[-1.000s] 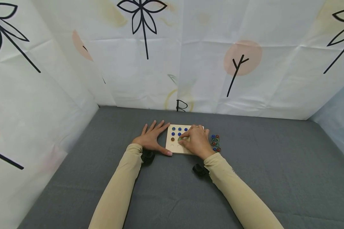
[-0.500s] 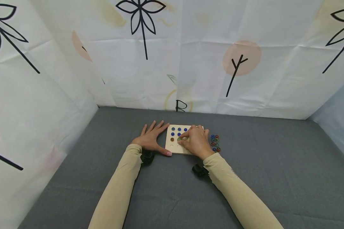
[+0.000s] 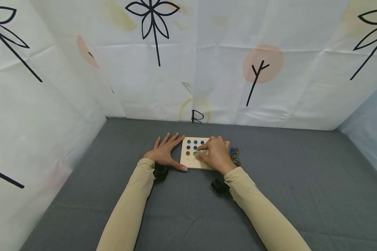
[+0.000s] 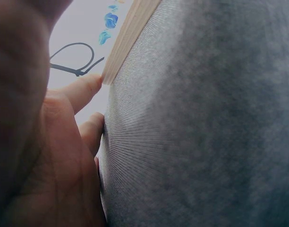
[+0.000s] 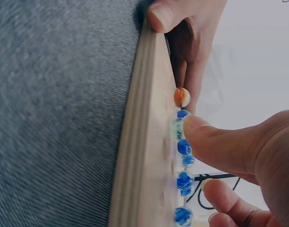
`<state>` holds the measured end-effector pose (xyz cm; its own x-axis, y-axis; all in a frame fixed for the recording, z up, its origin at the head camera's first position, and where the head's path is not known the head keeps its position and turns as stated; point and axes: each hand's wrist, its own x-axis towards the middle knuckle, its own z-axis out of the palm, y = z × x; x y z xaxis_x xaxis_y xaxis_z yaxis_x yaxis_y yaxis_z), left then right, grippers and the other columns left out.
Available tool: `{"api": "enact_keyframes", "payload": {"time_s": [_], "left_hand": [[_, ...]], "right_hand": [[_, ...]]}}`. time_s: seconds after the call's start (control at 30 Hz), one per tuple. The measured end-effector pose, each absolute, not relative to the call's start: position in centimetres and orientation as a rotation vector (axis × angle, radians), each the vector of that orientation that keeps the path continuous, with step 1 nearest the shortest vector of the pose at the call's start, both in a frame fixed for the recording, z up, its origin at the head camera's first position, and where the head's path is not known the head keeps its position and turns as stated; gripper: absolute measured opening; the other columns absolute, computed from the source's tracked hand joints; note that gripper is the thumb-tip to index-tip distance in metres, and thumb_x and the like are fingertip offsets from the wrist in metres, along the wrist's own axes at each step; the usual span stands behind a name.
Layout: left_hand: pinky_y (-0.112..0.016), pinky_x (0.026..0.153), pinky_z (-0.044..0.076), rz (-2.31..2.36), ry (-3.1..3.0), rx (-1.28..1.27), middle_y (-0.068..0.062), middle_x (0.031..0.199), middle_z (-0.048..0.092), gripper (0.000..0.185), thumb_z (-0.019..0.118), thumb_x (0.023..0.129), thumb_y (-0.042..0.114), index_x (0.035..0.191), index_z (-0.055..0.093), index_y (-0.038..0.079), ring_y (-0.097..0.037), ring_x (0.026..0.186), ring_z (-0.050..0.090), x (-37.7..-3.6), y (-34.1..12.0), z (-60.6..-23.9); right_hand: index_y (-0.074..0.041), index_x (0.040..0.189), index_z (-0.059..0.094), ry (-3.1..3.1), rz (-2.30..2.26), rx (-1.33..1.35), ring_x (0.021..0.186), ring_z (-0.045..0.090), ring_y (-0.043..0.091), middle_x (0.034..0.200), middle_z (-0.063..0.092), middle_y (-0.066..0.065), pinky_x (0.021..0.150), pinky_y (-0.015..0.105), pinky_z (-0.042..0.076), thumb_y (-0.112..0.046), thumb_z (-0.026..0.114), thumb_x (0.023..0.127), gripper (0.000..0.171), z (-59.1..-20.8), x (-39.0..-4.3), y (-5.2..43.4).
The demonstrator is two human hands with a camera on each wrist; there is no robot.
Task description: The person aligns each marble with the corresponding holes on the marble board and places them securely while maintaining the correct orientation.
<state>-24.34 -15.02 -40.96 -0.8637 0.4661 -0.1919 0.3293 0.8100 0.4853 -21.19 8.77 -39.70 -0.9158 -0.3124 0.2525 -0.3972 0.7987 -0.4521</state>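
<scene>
A pale wooden board (image 3: 185,162) with rows of round hollows lies flat on the grey surface. Several blue marbles (image 3: 195,142) fill its far rows, and an orange-brown marble (image 3: 187,153) sits at the left of the third row. Beside that one rests a green marble (image 3: 195,153) in its hollow. My right hand (image 3: 216,153) hovers over the board, thumb tip right by the green marble and index tip slightly off it. Spread wide, my left hand (image 3: 164,154) touches the board's left corners with thumb and index finger. The right hand hides the board's right part.
Several loose marbles (image 3: 236,149), red, blue and green, lie on the grey surface (image 3: 286,181) just right of the board. Behind rises a white patterned cloth (image 3: 220,87). Black wrist cameras (image 3: 219,186) hang under both wrists.
My right fingertips have loosened and drawn slightly right of the green marble, so more of it shows. The left hand keeps its place. The head view has shifted a little.
</scene>
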Motion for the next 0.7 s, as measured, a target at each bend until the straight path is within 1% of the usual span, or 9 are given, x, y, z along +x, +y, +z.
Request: {"api": "enact_keyframes", "payload": {"time_s": [0.17,0.33,0.53,0.7], "left_hand": [[-0.061,0.121,-0.010,0.634,2.696,0.607,-0.008,0.171,0.004,0.122,0.086,0.072,0.058,0.165,0.015,0.023,-0.036,0.155,-0.007,-24.3,-15.1,-40.9],[-0.061,0.121,-0.011,0.636,2.702,0.605,-0.008,0.171,0.004,0.122,0.087,0.072,0.057,0.165,0.016,0.023,-0.035,0.155,-0.008,-24.3,-15.0,-40.9],[-0.061,0.121,-0.010,0.625,2.710,0.606,-0.008,0.171,0.005,0.123,0.087,0.071,0.057,0.165,0.016,0.023,-0.036,0.155,-0.007,-24.3,-15.0,-40.8],[-0.061,0.121,-0.011,0.637,2.707,0.610,-0.008,0.171,0.005,0.123,0.088,0.071,0.057,0.165,0.017,0.022,-0.035,0.155,-0.007,-24.2,-15.0,-40.7]], "right_hand": [[-0.016,0.104,0.084,-2.824,0.788,0.545,0.084,0.046,0.026,0.094,0.063,0.007,0.079,0.049,0.029,-0.029,0.083,0.087,0.021,-39.2,-20.9,9.0],[-0.014,0.106,0.083,-2.816,0.841,0.549,0.086,0.047,0.027,0.097,0.062,0.009,0.081,0.051,0.028,-0.027,0.084,0.087,0.023,-38.8,-20.6,9.4],[-0.014,0.105,0.083,-2.800,0.875,0.544,0.085,0.046,0.027,0.095,0.061,0.009,0.079,0.050,0.027,-0.026,0.085,0.086,0.023,-38.7,-20.2,10.3],[-0.012,0.102,0.084,-2.775,0.894,0.522,0.087,0.048,0.028,0.095,0.063,0.010,0.079,0.050,0.027,-0.024,0.086,0.084,0.021,-38.9,-20.0,11.7]]}}
